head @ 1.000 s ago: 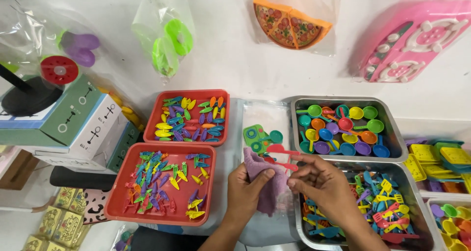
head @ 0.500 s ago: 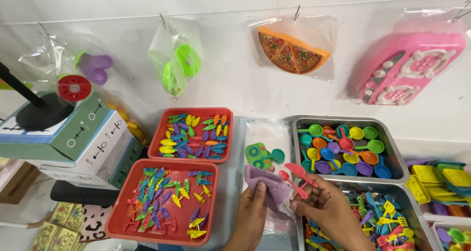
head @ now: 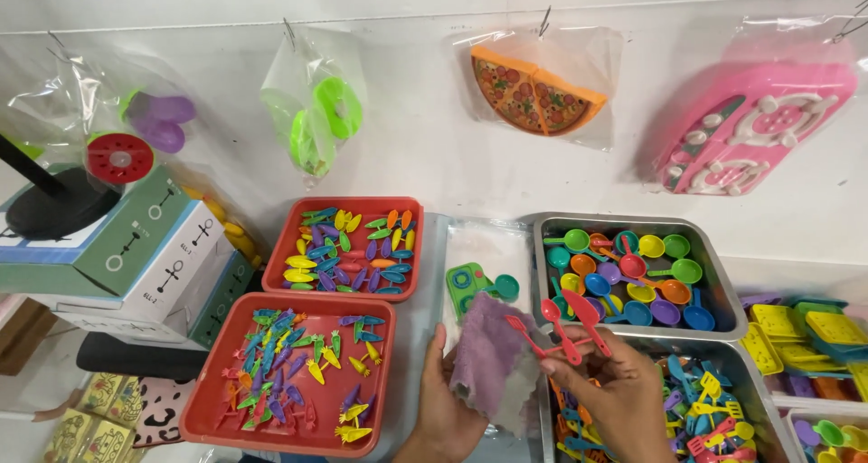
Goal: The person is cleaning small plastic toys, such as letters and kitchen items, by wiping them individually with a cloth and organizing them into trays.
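My left hand (head: pixel 445 407) holds a small purple cloth (head: pixel 488 359) by its lower left edge, the cloth hanging flat beside my thumb. Pinched in the fingertips of my right hand (head: pixel 615 400) is a bunch of red toy utensils (head: pixel 565 323), a fork, a spoon and a spatula, fanned upward just right of the cloth. Behind the cloth lie a green toy stove piece (head: pixel 467 285) and a teal spoon (head: pixel 504 288) on a clear plastic bag (head: pixel 488 246).
Two red trays (head: pixel 280 427) of small coloured toy bits sit on the left. Metal trays (head: pixel 728 314) on the right hold coloured toy spoons and utensils. Bagged toys, a pizza (head: pixel 533 88) and a pink stove (head: pixel 755 124), hang on the wall. Boxes (head: pixel 127 246) stand at far left.
My right hand lifted the red utensils off the bag and raised them beside the cloth. The cloth went from bunched to spread open. The camera tilted upward.
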